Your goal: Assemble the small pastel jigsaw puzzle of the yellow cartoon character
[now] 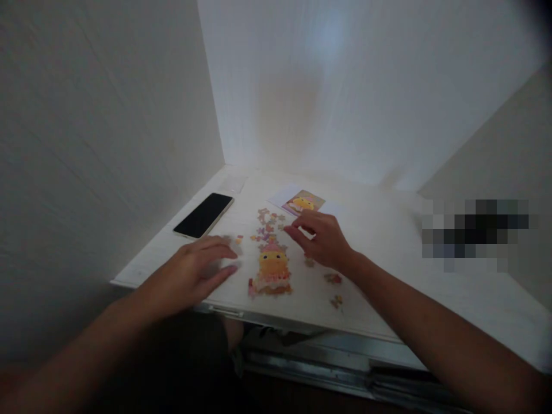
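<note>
A partly joined jigsaw puzzle (273, 267) with a yellow chick-like figure in a pink hat lies flat near the table's front edge. Left of it, my left hand (202, 267) is open, thumb and fingers apart, with a few loose pieces (239, 238) just beyond its fingers. My right hand (321, 238) is above the puzzle's upper right, thumb and forefinger pinched at the edge of a cluster of loose puzzle pieces (267, 218). Whether a piece is between those fingertips I cannot make out. Behind this hand lies a picture card (304, 201) showing a similar yellow figure, partly covered by the hand.
A dark-screened phone (204, 215) lies at the left of the white table (375, 230). Behind it is a clear plastic sleeve (233, 184). More loose pieces (335, 300) lie under my right forearm. Pale panels (276, 86) enclose the back and sides.
</note>
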`<action>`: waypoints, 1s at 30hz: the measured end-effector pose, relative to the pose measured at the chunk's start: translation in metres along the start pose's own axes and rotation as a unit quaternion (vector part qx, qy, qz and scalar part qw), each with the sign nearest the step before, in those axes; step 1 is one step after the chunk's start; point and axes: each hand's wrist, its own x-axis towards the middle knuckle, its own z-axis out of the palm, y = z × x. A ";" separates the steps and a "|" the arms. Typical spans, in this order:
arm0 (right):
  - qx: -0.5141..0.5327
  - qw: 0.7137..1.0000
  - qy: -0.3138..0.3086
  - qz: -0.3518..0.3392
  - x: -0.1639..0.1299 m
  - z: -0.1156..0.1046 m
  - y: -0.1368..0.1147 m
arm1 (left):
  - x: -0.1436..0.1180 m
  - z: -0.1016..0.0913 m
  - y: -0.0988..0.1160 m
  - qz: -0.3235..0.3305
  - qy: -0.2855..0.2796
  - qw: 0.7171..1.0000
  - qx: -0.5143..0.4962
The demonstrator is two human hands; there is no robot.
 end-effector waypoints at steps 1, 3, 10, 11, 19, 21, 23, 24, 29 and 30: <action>-0.034 0.998 0.040 0.024 0.001 -0.002 0.007 | -0.001 -0.001 -0.005 -0.021 0.025 0.999 0.013; -0.079 0.992 0.085 0.053 0.004 -0.006 0.018 | -0.005 0.001 -0.010 -0.066 0.064 0.995 0.035; -0.151 0.982 0.086 0.069 0.008 -0.019 0.032 | -0.018 0.023 -0.004 -0.096 0.105 0.986 0.090; -0.153 0.981 0.088 0.076 0.008 -0.020 0.033 | -0.018 0.024 -0.004 -0.094 0.105 0.986 0.093; -0.205 0.964 0.080 0.149 0.012 -0.025 0.055 | -0.013 0.022 -0.006 -0.075 0.102 0.988 0.083; -0.225 0.958 0.078 0.159 0.010 -0.026 0.064 | -0.013 0.024 -0.008 -0.079 0.105 0.988 0.078; -0.249 0.948 0.082 0.178 0.008 -0.026 0.073 | -0.013 0.027 -0.010 -0.075 0.110 0.989 0.064; -0.264 0.942 0.084 0.188 0.007 -0.026 0.077 | -0.013 0.028 -0.012 -0.072 0.112 0.989 0.056; -0.327 0.904 0.093 0.258 0.011 -0.035 0.082 | -0.017 0.027 -0.016 -0.050 0.113 0.992 0.033; -0.328 0.903 0.085 0.265 0.012 -0.042 0.080 | -0.018 0.025 -0.015 -0.044 0.111 0.992 0.031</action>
